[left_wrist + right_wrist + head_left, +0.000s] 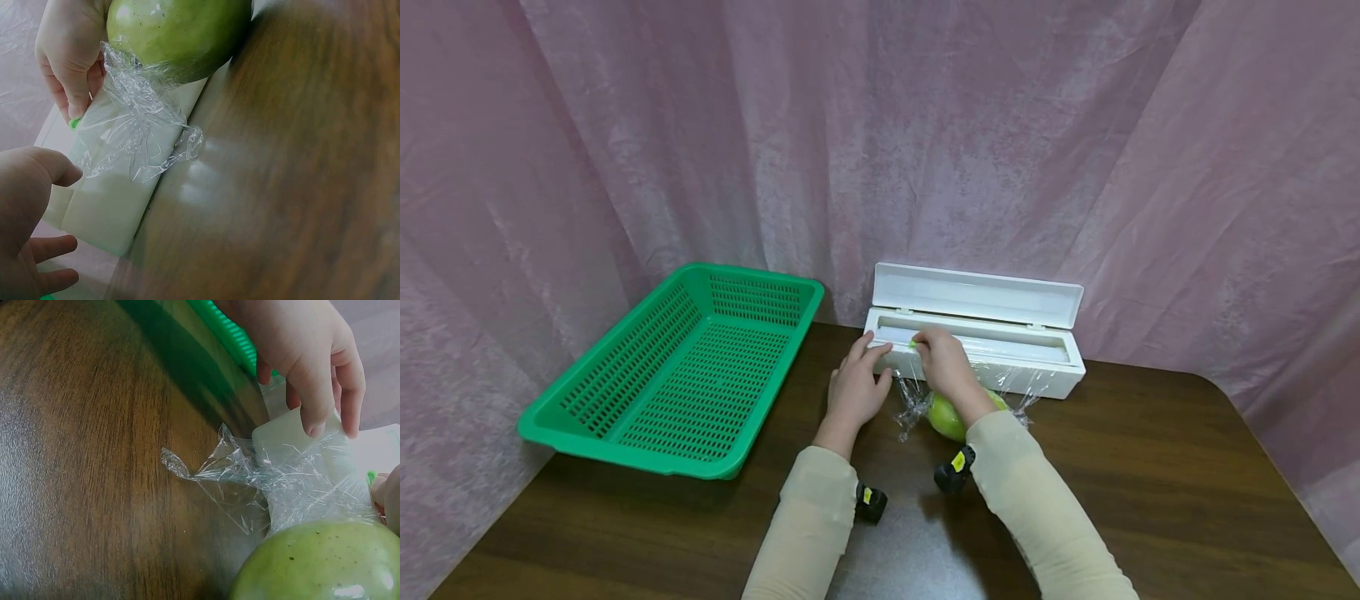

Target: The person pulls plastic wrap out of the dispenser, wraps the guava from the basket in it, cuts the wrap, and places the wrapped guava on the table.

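Note:
A white cling film dispenser stands at the back of the table with its lid raised and a roll inside. My right hand pinches the small green slider on its front edge, toward the left end. My left hand is at the dispenser's left end, fingers spread and fingertips at the top edge. Clear cling film drapes down the dispenser's front, bunched and crinkled at both sides of a smooth green fruit with dark specks. My right wrist hides part of the fruit in the head view.
A green plastic basket with slotted walls stands at the left of the dark wooden table. Pink curtains hang right behind the dispenser and basket. A black wrist camera sits under the right sleeve.

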{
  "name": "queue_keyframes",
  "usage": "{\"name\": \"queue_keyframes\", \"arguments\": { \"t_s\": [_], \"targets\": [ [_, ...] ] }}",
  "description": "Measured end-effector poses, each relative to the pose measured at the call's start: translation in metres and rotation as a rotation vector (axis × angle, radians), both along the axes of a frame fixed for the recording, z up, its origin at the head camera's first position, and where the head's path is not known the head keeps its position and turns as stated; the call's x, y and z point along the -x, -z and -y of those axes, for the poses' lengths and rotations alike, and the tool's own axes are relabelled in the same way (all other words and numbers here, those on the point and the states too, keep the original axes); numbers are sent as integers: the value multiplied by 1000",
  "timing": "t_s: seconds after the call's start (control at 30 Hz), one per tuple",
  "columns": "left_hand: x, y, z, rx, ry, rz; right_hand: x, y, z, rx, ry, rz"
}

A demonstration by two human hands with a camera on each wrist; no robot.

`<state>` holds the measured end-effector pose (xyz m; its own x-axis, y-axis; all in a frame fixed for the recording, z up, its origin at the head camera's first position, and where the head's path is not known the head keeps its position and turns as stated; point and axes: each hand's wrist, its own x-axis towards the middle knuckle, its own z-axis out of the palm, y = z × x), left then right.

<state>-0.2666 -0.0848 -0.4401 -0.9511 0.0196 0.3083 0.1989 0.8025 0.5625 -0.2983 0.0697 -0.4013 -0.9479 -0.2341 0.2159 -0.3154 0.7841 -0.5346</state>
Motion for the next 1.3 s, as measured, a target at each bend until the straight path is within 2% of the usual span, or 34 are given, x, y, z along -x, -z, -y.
{"name": "queue_keyframes", "arguments": {
  "t_s": [0.7, 0.8, 1.03, 1.3],
  "targets": [
    [0, 1, 1, -23, -8, -4, 0, -1, -3, 37, 23, 26],
    [1, 3, 0, -23, -7, -2, -1, -4, -5, 21, 24, 54],
    [0, 2, 0, -37, -2, 3, 2, -16, -10, -91, -5, 72],
    [1, 3, 0, -35, 4, 15, 3, -19, -15, -123, -21, 108]
  ]
}}
